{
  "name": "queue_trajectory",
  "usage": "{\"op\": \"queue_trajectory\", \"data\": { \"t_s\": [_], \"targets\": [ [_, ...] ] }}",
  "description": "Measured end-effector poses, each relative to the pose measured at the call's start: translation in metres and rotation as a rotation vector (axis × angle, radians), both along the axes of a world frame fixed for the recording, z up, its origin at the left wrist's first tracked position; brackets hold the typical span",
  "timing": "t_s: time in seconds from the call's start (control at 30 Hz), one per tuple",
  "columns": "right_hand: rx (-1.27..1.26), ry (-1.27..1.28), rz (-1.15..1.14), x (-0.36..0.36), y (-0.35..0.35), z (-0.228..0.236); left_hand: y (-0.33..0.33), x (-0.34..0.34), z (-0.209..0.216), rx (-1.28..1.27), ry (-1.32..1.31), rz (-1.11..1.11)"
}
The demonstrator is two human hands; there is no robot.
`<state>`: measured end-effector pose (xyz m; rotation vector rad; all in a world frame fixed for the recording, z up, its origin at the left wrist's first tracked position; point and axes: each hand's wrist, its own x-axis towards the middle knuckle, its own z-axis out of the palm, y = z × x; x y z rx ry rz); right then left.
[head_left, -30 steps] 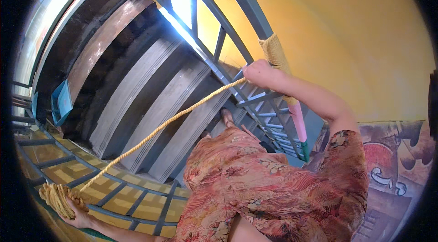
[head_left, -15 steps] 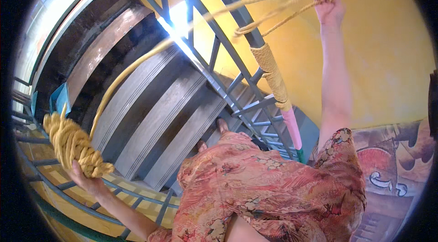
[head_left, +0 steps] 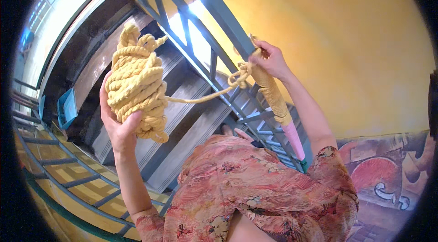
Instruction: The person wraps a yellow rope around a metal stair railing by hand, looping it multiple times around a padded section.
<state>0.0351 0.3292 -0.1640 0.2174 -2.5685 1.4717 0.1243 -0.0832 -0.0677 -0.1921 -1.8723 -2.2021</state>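
Observation:
A thick bundle of yellow rope (head_left: pixel 137 86) rests in my left hand (head_left: pixel 121 128), the thumb in front and the fingers around its back. From the bundle a single strand (head_left: pixel 196 100) runs across to loose loops beside the blue-grey handrail (head_left: pixel 223 13). My right hand (head_left: pixel 271 61) is closed on the rope at the rail, just at the upper end of a tight yellow rope wrapping (head_left: pixel 269 89). Fingers and rail partly hide the strand there. Below the yellow wrapping, the rail carries a pink section (head_left: pixel 293 141) with a bit of green under it.
Grey stair treads (head_left: pixel 159 146) lie below, between the rail and a curved railing (head_left: pixel 68 182) at the left. A blue dustpan-like object (head_left: pixel 67 108) sits near the left steps. To the right rises a yellow wall (head_left: pixel 365 59) with a painted mural (head_left: pixel 378 173) low on it.
My right hand has come down and left to the rail, drawing the outstretched rope in. My left hand has brought the bundle up and right, and the strand between them is shorter.

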Motion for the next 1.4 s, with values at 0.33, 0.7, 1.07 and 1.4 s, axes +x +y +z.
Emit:
{"op": "queue_trajectory", "data": {
  "t_s": [0.33,0.7,1.07,1.4],
  "targets": [
    [-0.467,0.221,-0.519,-0.053,0.061,0.011,0.079,-0.038,0.063,-0.057,0.178,-0.094],
    [-0.501,-0.981,0.386,-0.063,0.007,-0.033,0.163,-0.111,0.084,-0.18,0.262,-0.19],
    [-0.983,-0.028,0.594,-0.041,-0.006,0.039,0.211,-0.138,0.033,-0.347,0.251,-0.44],
    [-1.298,0.012,0.579,-0.057,0.003,0.03,0.193,-0.11,0.056,-0.771,0.389,-0.076]
  ]
}}
